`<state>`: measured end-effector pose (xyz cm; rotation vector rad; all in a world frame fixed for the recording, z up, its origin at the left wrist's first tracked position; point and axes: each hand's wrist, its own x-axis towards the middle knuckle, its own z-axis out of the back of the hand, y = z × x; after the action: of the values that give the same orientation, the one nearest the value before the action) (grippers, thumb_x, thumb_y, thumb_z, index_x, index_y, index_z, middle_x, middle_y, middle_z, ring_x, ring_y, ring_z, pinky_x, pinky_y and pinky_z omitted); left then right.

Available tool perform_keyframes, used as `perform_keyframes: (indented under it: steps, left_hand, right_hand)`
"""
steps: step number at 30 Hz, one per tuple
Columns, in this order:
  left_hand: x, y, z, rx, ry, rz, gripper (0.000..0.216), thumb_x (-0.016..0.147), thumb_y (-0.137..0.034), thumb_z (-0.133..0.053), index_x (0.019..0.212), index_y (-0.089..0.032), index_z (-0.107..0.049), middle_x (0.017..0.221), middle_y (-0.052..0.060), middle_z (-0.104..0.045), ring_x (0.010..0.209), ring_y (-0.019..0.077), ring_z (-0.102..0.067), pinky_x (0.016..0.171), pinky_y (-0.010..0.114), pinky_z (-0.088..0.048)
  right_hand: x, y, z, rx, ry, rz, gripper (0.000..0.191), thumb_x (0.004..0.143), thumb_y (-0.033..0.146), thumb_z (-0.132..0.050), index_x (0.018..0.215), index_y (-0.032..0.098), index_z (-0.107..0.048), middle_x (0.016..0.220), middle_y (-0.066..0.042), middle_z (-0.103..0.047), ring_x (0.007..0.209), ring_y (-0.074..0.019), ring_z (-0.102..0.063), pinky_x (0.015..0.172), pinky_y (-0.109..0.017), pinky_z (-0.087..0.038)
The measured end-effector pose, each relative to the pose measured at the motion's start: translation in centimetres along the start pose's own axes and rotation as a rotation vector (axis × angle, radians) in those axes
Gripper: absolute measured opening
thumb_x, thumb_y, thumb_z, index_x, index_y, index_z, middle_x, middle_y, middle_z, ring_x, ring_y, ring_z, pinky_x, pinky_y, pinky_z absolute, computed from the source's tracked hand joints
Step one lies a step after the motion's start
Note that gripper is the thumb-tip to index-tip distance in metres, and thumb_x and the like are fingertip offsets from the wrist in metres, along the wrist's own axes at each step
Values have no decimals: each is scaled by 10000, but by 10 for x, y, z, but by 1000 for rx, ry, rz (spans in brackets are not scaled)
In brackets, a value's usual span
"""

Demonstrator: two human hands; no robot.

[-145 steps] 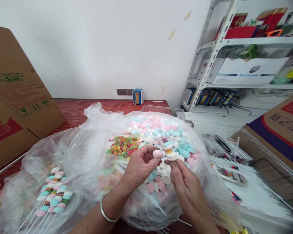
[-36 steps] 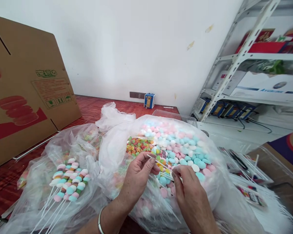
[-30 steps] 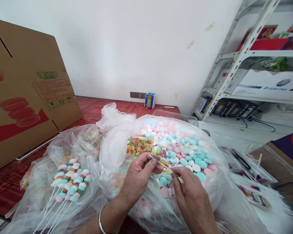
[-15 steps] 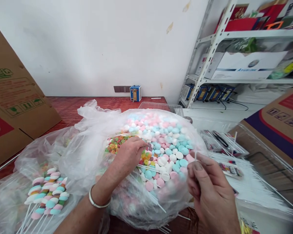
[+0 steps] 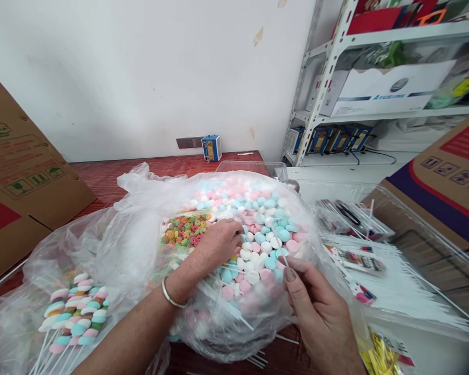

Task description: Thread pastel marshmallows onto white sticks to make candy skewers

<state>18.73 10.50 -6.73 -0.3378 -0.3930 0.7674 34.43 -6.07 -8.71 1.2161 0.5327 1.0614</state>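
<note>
My right hand (image 5: 316, 307) pinches a thin white stick (image 5: 280, 247) between thumb and forefinger, and its bare tip points up. My left hand (image 5: 221, 240) reaches over the large clear plastic bag (image 5: 214, 338), fingers curled down at the marshmallows; what they grip, if anything, is hidden. Pink, white and blue marshmallows (image 5: 253, 265) fill most of that bag. Beside my left wrist lie small colourful ring gummies (image 5: 185, 229). At the lower left, finished-looking marshmallow skewers (image 5: 78, 312) on white sticks rest on plastic.
Cardboard boxes stand at the left (image 5: 27, 172) and right (image 5: 445, 172). On the right, a tray holds many white sticks (image 5: 406, 284) and small packets (image 5: 359, 260). Gold ties (image 5: 381, 354) lie at the lower right. A metal shelf (image 5: 324, 88) and a small blue box (image 5: 211, 148) are behind.
My right hand has moved left with the stick, over the marshmallows. My left hand has shifted slightly right and reaches more toward the marshmallows. The whole view has shifted a little.
</note>
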Motion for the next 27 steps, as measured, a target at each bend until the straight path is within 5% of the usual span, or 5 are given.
perform_keyframes:
  steps: [3, 7, 11, 18, 27]
  left_hand:
    - [-2, -3, 7, -300, -35, 129, 125, 869, -195, -530, 879, -188, -654, 799, 30, -666, 715, 170, -619, 668, 272, -465]
    - [-3, -8, 14, -742, 136, 198, 216, 872, -306, -562, 1044, -195, -631, 646, -38, -563, 550, 117, -548, 524, 219, -420]
    - [-8, -11, 20, -831, 212, 206, 269, 865, -354, -599, 1062, -187, -674, 631, -27, -583, 556, 108, -558, 538, 213, -432]
    - [-35, -3, 22, -831, -394, 417, 375, 839, -398, -665, 1141, -176, -654, 868, 18, -678, 756, 152, -676, 726, 279, -548]
    - [-60, 4, 23, -1233, -462, 513, 330, 749, -359, -789, 1007, -172, -701, 896, 9, -691, 694, 111, -661, 673, 246, -567]
  right_hand:
    - [-1, -4, 0, -4, 34, 9, 310, 940, 468, -536, 1109, 253, -681, 990, -28, -720, 899, -196, -653, 766, -272, -520]
    - [-1, -6, 1, -24, 42, 42, 294, 959, 446, -506, 1085, 241, -675, 866, -12, -695, 784, -175, -636, 678, -247, -499]
    - [2, 0, 1, -67, 99, 92, 254, 967, 413, -497, 1004, 230, -670, 863, -11, -696, 765, -171, -634, 648, -242, -480]
    - [25, 27, -32, -597, 178, 278, 153, 919, 205, -520, 784, 222, -589, 821, -30, -631, 701, -187, -585, 587, -289, -345]
    - [56, 19, -52, -612, 270, 241, 179, 876, 124, -525, 719, 210, -526, 805, -24, -582, 689, -172, -544, 584, -283, -282]
